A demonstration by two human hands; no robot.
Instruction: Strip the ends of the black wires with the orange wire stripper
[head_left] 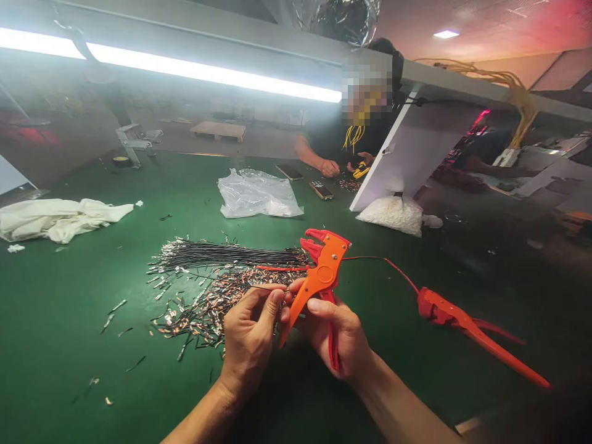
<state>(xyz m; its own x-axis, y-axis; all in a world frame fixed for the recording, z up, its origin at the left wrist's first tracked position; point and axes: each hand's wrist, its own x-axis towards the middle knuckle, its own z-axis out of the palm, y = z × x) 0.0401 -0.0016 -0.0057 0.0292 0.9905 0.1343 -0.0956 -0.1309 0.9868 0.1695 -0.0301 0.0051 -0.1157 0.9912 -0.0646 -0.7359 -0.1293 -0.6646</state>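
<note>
Above table [69, 345], right hand [345, 333] holding stripper [325, 275]; left hand [252, 330], seemingly wire [226, 279]

Left hand [250, 333] pinches a black wire [237, 282], right hand [345, 333] grips orange wire stripper [325, 274], scraps [203, 313] litter green table [143, 404].

Scraps [203, 311] between left hand [252, 336] and wires [231, 253]

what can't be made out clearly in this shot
Black wire, near tip: head view, too small to make out between the fingertips of the left hand.
Right hand, some fingers: head view, partly hidden behind the orange pliers.
White cloth, far side: head view, cut off by the left edge.
Nearer phone, screen: head view, writing too small to read.
</note>
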